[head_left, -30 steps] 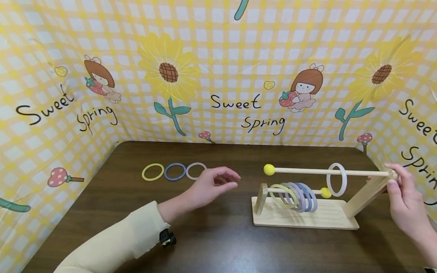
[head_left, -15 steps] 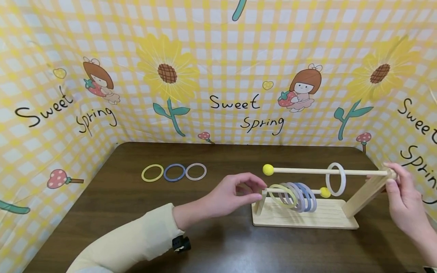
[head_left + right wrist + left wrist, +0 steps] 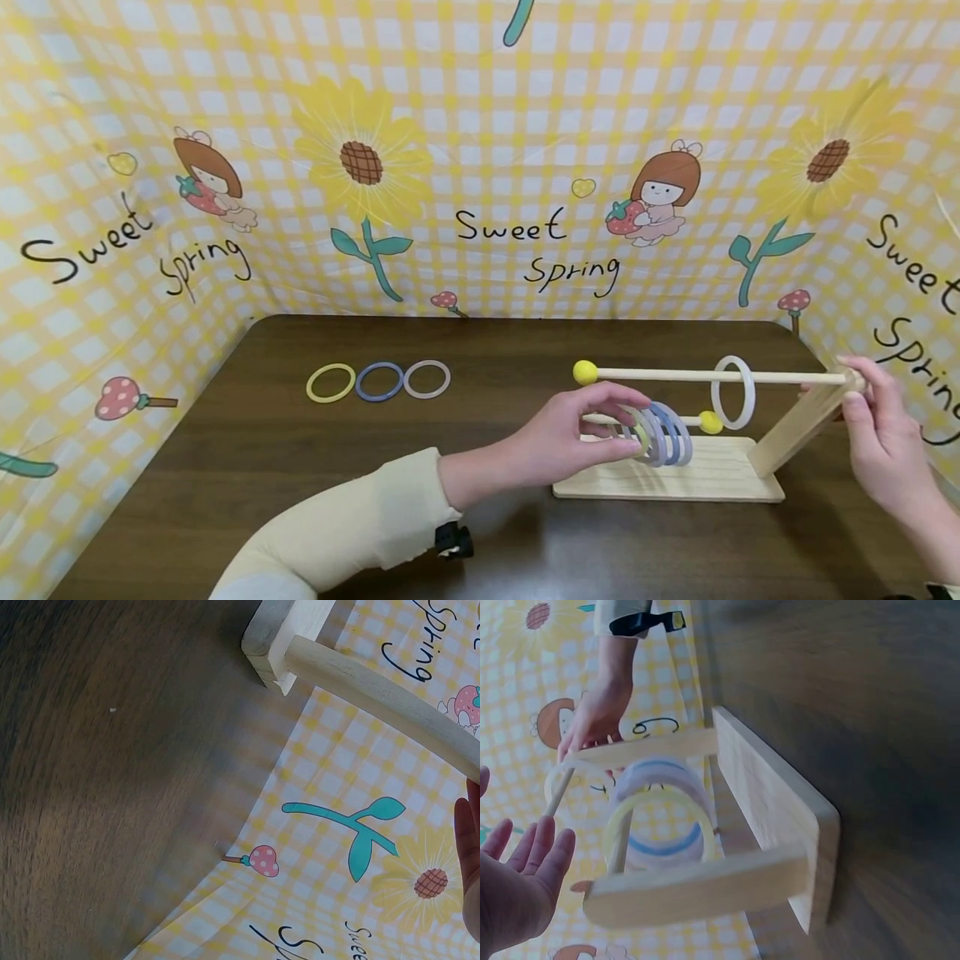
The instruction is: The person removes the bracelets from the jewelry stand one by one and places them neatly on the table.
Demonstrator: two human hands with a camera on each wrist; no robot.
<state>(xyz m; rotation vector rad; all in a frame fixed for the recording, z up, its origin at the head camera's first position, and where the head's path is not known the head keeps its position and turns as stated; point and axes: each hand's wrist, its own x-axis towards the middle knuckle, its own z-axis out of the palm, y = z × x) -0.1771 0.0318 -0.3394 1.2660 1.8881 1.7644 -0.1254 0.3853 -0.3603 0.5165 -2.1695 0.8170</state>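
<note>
A wooden ring stand (image 3: 723, 471) has two rods: a long upper rod (image 3: 652, 375) and a shorter lower one. A white ring (image 3: 732, 392) hangs on the upper rod. Several yellow, purple and blue rings hang on the lower rod; a blue ring (image 3: 667, 433) shows among them. My left hand (image 3: 558, 437) is at the near-left end of these rings, thumb and fingers spread apart, fingertips overlapping the yellow one. In the left wrist view the left fingers (image 3: 544, 847) are extended beside the stand. My right hand (image 3: 888, 437) grips the top of the slanted post (image 3: 798, 429).
A yellow ring (image 3: 331, 383), a blue ring (image 3: 379, 382) and a pale purple ring (image 3: 427, 380) lie in a row on the dark wooden table (image 3: 262, 467). A checked yellow cloth (image 3: 510, 133) stands behind and on both sides of the table.
My left hand has moved right, from near the loose rings, past the short post, to the rings on the lower rod. The right hand keeps its hold on the slanted post.
</note>
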